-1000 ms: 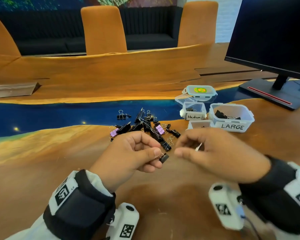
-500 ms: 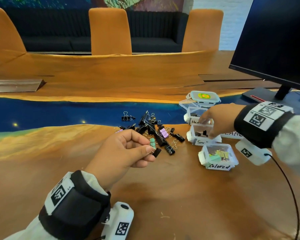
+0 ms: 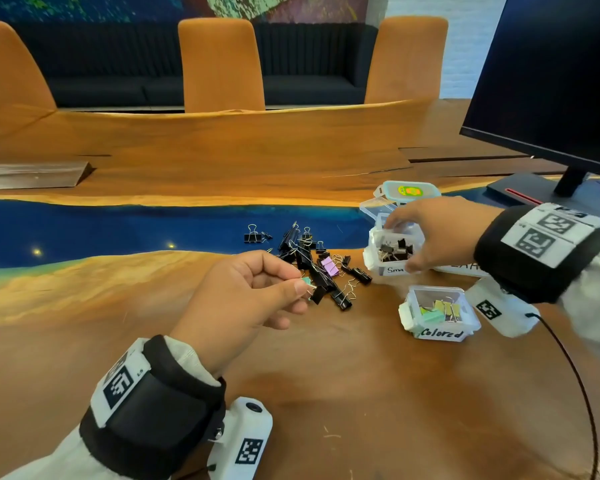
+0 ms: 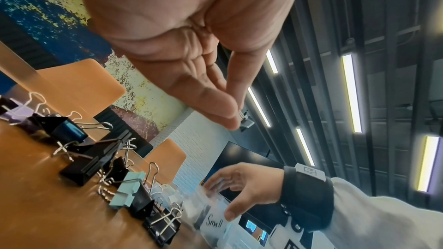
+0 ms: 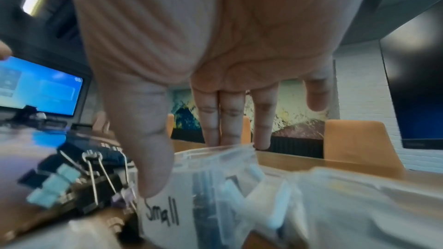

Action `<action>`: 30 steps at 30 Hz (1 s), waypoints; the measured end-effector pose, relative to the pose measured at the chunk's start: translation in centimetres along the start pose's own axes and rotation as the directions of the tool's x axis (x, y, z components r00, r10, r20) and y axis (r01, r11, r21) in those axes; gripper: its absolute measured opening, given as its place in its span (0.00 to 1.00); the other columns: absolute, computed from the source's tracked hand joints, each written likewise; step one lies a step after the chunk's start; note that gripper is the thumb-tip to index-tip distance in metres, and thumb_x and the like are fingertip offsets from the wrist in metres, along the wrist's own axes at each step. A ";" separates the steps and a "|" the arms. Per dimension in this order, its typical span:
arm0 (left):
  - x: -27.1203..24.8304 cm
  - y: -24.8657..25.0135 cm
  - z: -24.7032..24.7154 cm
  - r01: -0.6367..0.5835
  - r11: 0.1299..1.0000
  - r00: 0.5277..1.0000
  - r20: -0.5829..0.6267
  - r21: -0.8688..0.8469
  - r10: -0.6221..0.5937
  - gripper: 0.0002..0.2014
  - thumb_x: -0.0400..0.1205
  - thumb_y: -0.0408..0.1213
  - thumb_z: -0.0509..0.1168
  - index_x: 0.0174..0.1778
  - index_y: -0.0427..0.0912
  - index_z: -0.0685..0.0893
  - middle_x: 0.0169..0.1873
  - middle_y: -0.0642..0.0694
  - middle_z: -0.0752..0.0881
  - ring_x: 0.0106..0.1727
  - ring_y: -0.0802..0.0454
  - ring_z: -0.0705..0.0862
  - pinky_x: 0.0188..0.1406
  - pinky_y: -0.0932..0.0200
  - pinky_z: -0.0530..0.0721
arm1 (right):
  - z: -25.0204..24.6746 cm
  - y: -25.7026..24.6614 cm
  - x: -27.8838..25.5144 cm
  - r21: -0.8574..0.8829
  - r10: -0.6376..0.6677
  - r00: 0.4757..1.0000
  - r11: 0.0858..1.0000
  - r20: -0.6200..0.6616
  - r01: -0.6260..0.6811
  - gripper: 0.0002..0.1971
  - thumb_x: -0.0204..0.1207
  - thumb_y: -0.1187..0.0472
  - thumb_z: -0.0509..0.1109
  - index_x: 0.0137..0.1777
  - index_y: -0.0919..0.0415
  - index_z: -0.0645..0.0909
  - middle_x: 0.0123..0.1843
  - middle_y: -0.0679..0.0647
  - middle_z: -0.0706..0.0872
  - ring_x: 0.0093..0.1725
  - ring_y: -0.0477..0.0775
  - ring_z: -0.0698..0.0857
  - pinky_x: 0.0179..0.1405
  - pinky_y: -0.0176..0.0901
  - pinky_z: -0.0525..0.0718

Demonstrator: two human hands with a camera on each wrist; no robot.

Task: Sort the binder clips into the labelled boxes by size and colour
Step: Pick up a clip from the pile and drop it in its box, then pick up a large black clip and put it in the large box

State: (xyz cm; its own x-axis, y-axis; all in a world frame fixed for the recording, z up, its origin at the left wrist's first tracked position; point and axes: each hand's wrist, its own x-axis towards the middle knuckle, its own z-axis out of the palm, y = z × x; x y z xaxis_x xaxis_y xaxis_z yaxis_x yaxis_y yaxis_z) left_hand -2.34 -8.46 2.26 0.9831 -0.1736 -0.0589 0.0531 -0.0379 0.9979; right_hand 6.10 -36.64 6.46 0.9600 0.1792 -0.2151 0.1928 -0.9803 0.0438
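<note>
My left hand (image 3: 303, 289) pinches the wire handle of a small black binder clip (image 3: 317, 294) between thumb and forefinger, just in front of the loose pile of clips (image 3: 309, 254). In the left wrist view only the pinched wires show at the left hand (image 4: 237, 118). My right hand (image 3: 400, 245) grips the clear box labelled Small (image 3: 392, 270), thumb on its front wall and fingers over its far rim; several black clips lie inside. The right wrist view shows the right hand (image 5: 191, 164) around the Small box (image 5: 163, 213). The Colored box (image 3: 440, 334) stands nearer me.
A green clip (image 3: 306, 281) and a purple clip (image 3: 329, 266) lie in the pile. The Large box (image 3: 465, 269) is mostly hidden behind my right wrist. A box lid (image 3: 411, 192) lies behind, and a monitor (image 3: 551, 81) stands at the right. A black cable (image 3: 575, 375) trails from my right wrist.
My right hand left the spot beside my left hand, reached to the Small box and took hold of it; the box now sits shifted and tilted. My left hand still holds the black clip.
</note>
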 end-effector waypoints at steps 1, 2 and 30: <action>0.1 0.0 0.1 -0.023 1.000 1.000 -0.006 0.012 0.023 0.06 0.78 0.29 0.75 0.49 0.35 0.87 0.38 0.38 0.93 0.39 0.50 0.91 0.31 0.62 0.88 | -0.5 -0.6 -0.8 0.044 -0.050 0.998 0.998 -0.027 0.051 0.37 0.66 0.44 0.83 0.74 0.40 0.73 0.70 0.39 0.81 0.67 0.46 0.80 0.68 0.48 0.80; 0.2 0.0 0.2 -0.053 0.998 0.998 -0.013 0.035 0.054 0.05 0.78 0.30 0.75 0.48 0.37 0.89 0.39 0.40 0.93 0.39 0.52 0.90 0.32 0.62 0.88 | -0.9 -1.2 -1.7 0.069 -0.102 0.994 0.992 -0.044 0.104 0.36 0.65 0.45 0.83 0.74 0.41 0.73 0.69 0.39 0.80 0.66 0.45 0.79 0.67 0.45 0.80; 1.0 1.2 -2.4 -0.087 0.798 0.987 -0.060 0.596 0.152 0.04 0.80 0.44 0.75 0.40 0.53 0.91 0.35 0.54 0.90 0.31 0.65 0.83 0.32 0.70 0.80 | 1.5 1.4 0.8 0.039 0.056 0.989 0.997 0.134 -0.062 0.36 0.67 0.52 0.83 0.75 0.42 0.73 0.71 0.41 0.80 0.66 0.49 0.80 0.63 0.47 0.78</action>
State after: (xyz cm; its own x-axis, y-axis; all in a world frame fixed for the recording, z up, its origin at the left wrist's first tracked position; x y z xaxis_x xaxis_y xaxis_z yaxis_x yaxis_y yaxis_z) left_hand -0.85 -6.33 3.44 0.9885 -0.1178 0.0953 -0.1474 -0.6020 0.7847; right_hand 6.88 -38.02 4.86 0.9335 0.1112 -0.3410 0.1252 -0.9919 0.0193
